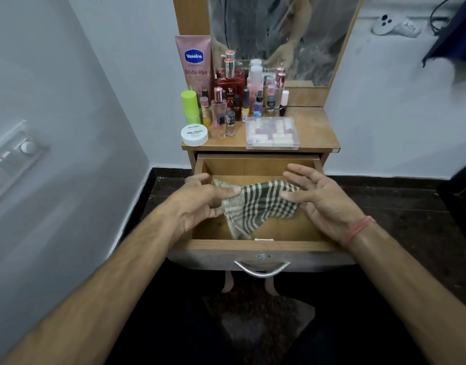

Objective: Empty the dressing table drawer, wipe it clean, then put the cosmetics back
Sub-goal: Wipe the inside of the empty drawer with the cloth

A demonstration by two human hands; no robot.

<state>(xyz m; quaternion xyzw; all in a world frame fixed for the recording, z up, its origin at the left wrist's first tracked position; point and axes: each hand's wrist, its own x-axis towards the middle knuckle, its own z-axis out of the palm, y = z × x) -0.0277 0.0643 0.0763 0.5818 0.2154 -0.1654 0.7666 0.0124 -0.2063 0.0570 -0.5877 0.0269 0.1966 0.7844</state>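
Drawer point(258, 245) stood pulled out below the dressing table top point(316, 127), and I saw nothing in it but the checked cloth point(255, 206). Emptying looked finished: the cosmetics, i.e. the pink tube point(193, 61), red bottle point(229, 86), green bottle point(189, 106), white jar point(194, 134) and clear box point(272, 133), stood crowded on the top in front of the mirror point(279, 35).

My left hand point(200, 204) pinched the cloth's left edge between thumb and curled fingers. My right hand point(321, 198) was spread, fingers nearly straight, thumb pressed on the cloth's right edge; possibly a light pinch, as the cloth hid the underside. The cloth hung between both hands above the drawer floor, one corner drooping toward the front.

Judgement: wiping stage, either starting or partway. Left to do: finish wiping, then return all cosmetics to the drawer.
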